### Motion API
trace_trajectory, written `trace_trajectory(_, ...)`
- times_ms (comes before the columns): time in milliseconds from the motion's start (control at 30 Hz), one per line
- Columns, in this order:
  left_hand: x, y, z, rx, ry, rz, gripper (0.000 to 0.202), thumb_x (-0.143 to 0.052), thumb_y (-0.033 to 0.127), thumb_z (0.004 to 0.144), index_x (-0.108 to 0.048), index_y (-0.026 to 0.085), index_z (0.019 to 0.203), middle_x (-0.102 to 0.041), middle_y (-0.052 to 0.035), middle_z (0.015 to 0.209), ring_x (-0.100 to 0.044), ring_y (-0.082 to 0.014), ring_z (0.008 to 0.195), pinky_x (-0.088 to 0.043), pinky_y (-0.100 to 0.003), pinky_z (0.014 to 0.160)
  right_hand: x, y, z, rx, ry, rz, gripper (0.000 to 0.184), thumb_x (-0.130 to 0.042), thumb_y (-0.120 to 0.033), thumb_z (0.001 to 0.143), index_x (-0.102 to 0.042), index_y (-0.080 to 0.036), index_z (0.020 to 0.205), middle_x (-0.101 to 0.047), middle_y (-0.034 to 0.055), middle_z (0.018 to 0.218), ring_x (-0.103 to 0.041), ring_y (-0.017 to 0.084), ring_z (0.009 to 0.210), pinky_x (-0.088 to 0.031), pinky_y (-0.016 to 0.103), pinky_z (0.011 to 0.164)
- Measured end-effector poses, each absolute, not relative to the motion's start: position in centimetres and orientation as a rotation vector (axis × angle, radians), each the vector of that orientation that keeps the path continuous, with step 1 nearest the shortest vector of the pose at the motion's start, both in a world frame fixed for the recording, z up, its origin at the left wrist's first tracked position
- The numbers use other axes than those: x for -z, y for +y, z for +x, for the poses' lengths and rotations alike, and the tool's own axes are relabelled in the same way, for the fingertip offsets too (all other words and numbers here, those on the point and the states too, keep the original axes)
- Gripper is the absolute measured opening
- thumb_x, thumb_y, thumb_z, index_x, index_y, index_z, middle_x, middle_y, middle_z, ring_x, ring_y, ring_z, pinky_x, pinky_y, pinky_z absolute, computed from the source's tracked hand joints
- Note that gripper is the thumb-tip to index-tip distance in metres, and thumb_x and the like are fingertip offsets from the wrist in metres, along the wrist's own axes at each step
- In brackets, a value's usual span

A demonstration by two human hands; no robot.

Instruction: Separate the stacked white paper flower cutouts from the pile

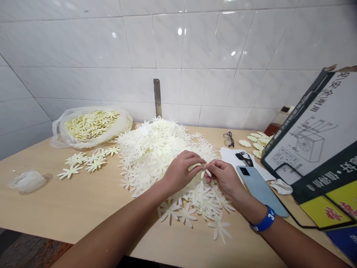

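Observation:
Over the front of a large heap of white flower-shaped petal cutouts (156, 149), my two hands meet. My right hand (223, 175), with a blue wristband (263, 219) on its wrist, pinches a small white petal cutout (206, 172) between thumb and fingers. Close against it, my left hand (184, 169) has its fingers drawn together at the same cutout; its thumb and fingertips touch it. Most of the cutout is hidden by the fingers. Several loose flower cutouts (187, 214) lie flat on the table just below my hands.
A plastic bag (60, 128) of yellowish cutouts stands back left, with loose yellowish flowers (95, 163) before it. A crumpled clear bag (28, 181) lies far left. On the right are glasses (229, 140), a light blue phone (262, 191), oval cutouts (259, 139) and a leaning printed box (315, 137).

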State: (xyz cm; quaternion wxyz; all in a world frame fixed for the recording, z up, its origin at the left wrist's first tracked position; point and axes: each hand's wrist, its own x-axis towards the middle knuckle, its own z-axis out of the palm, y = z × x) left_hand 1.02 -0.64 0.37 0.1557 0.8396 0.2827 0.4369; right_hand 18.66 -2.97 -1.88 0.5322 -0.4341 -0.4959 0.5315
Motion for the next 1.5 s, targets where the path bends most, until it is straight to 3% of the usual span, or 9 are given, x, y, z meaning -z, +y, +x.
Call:
trace_trajectory(167,-0.2,-0.7,1.2,-1.224,0.776,2.297,0.014,-0.063,0.034,0.087,-0.072,0.022,0.086,-0.07,-0.0053,0.093,-0.062,-0.0188,0.092,-0.047,-0.033,0.085,2.1,-3.1,18.7,-1.306,-1.165,-1.034,0.035,-0.078,-0.046,0.073,-0.06,-0.018,0.061,-0.054,-0.0018,0.05,-0.051,0.011,0.044,-0.04,0.023,0.043)
trace_trajectory(267,-0.5,-0.8,1.2,-1.206,0.775,2.19,0.01,-0.063,0.028,0.086,-0.069,0.021,0.084,-0.069,-0.0051,0.094,-0.061,-0.0181,0.093,-0.047,-0.032,0.086,2.0,-2.9,18.9,-1.284,-1.179,-1.022,0.033,-0.078,-0.045,0.073,-0.062,-0.018,0.064,-0.056,-0.0017,0.053,-0.052,0.011,0.045,-0.04,0.023,0.044)
trace_trajectory(433,-1.0,-0.6,1.1,-1.174,0.867,1.864,0.007,-0.06,0.023,0.083,-0.064,0.018,0.084,-0.065,-0.004,0.091,-0.059,-0.0157,0.088,-0.047,-0.025,0.074,1.8,-2.7,18.9,-1.262,-1.184,-0.982,0.03,-0.078,-0.043,0.074,-0.064,-0.018,0.069,-0.058,-0.001,0.061,-0.054,0.011,0.052,-0.045,0.023,0.051)
trace_trajectory(667,-1.2,0.3,0.9,-1.164,0.859,1.383,0.011,-0.063,0.023,0.074,-0.058,0.017,0.082,-0.055,0.0025,0.075,-0.053,-0.0085,0.065,-0.045,-0.022,0.063,1.6,-2.9,18.8,-1.207,-1.172,-0.996,0.031,-0.074,-0.043,0.078,-0.059,-0.018,0.067,-0.055,-0.0019,0.062,-0.053,0.011,0.055,-0.045,0.024,0.057)
trace_trajectory(900,-0.6,0.8,0.6,-1.108,0.881,1.348,0.009,-0.057,0.017,0.072,-0.057,0.017,0.081,-0.053,0.0048,0.064,-0.048,-0.0058,0.055,-0.038,-0.019,0.055,1.8,-2.7,18.9,-1.146,-1.184,-0.995,0.026,-0.071,-0.041,0.08,-0.06,-0.019,0.078,-0.053,-0.0024,0.066,-0.054,0.012,0.059,-0.045,0.026,0.06)
trace_trajectory(1067,-0.6,0.8,0.7,-1.115,0.871,1.325,0.005,-0.056,0.019,0.074,-0.055,0.018,0.078,-0.056,0.0038,0.069,-0.048,-0.0053,0.055,-0.039,-0.02,0.056,1.7,-3.0,18.9,-1.042,-1.315,-1.024,0.024,-0.065,-0.04,0.086,-0.057,-0.019,0.076,-0.054,-0.002,0.064,-0.056,0.013,0.06,-0.046,0.027,0.063)
trace_trajectory(1233,-0.9,0.0,1.2,-1.077,0.853,1.447,0.009,-0.055,0.019,0.078,-0.061,0.016,0.084,-0.064,-0.0034,0.085,-0.06,-0.0124,0.077,-0.047,-0.021,0.061,1.6,-3.6,18.6,-0.869,-1.456,-1.072,0.021,-0.061,-0.038,0.089,-0.057,-0.02,0.079,-0.054,-0.0017,0.063,-0.054,0.014,0.06,-0.044,0.025,0.059)
trace_trajectory(1333,-1.1,-0.8,1.6,-1.039,0.813,1.534,0.018,-0.054,0.027,0.086,-0.065,0.016,0.094,-0.065,-0.0057,0.093,-0.061,-0.0151,0.085,-0.052,-0.024,0.067,1.5,-3.9,18.3,-0.817,-1.457,-1.091,0.019,-0.06,-0.037,0.089,-0.059,-0.02,0.081,-0.053,-0.002,0.065,-0.053,0.013,0.059,-0.043,0.024,0.056)
trace_trajectory(1500,-0.8,-1.0,1.8,-1.03,0.826,1.579,0.031,-0.056,0.043,0.088,-0.066,0.017,0.102,-0.067,-0.0074,0.097,-0.063,-0.0163,0.084,-0.053,-0.026,0.069,1.4,-3.8,18.6,-0.787,-1.443,-1.087,0.021,-0.06,-0.037,0.09,-0.058,-0.02,0.079,-0.053,-0.0019,0.066,-0.051,0.012,0.059,-0.042,0.024,0.055)
